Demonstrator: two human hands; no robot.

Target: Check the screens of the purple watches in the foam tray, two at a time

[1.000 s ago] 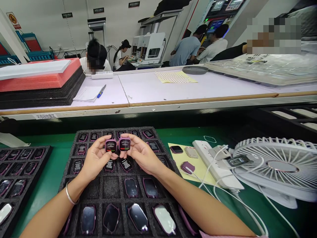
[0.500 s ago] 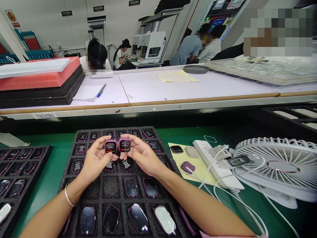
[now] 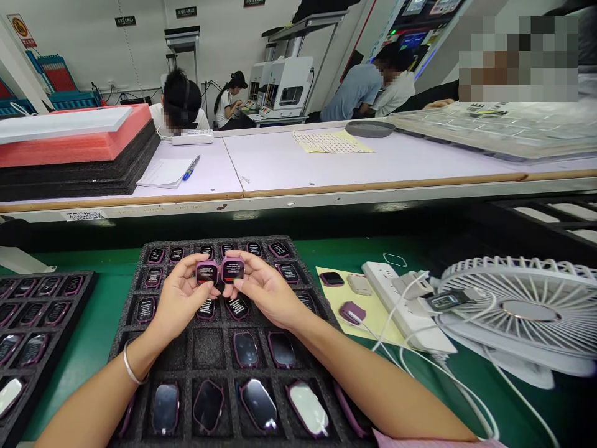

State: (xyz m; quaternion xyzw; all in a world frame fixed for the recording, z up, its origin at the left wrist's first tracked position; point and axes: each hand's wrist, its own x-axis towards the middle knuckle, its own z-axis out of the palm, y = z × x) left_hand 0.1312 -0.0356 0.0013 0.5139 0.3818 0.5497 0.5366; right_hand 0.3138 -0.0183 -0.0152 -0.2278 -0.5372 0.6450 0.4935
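Note:
My left hand (image 3: 186,291) is closed on a purple smartwatch case (image 3: 207,272), its screen lit with small white text. In my right hand (image 3: 263,287) is a second purple smartwatch case (image 3: 232,269), also lit, with a red band low on its screen. Both are held side by side, facing me; my right thumb lies at the lower edge of the right one. Beneath them sits a black foam tray (image 3: 208,350) of purple watches. Its back rows show text, while front watches such as this one (image 3: 209,406) have dark screens. My forearms hide part of the tray.
Another foam tray (image 3: 69,323) of watches lies at left. To the right are a yellow sheet (image 3: 373,325) with a few small devices, a white power strip (image 3: 396,305) with cables, and a white fan (image 3: 522,311). A raised shelf (image 3: 280,168) runs across; several people work beyond.
Both hands keep hold of the two watches and have shifted very slightly. My right thumb has moved onto the lower edge of the right watch's screen.

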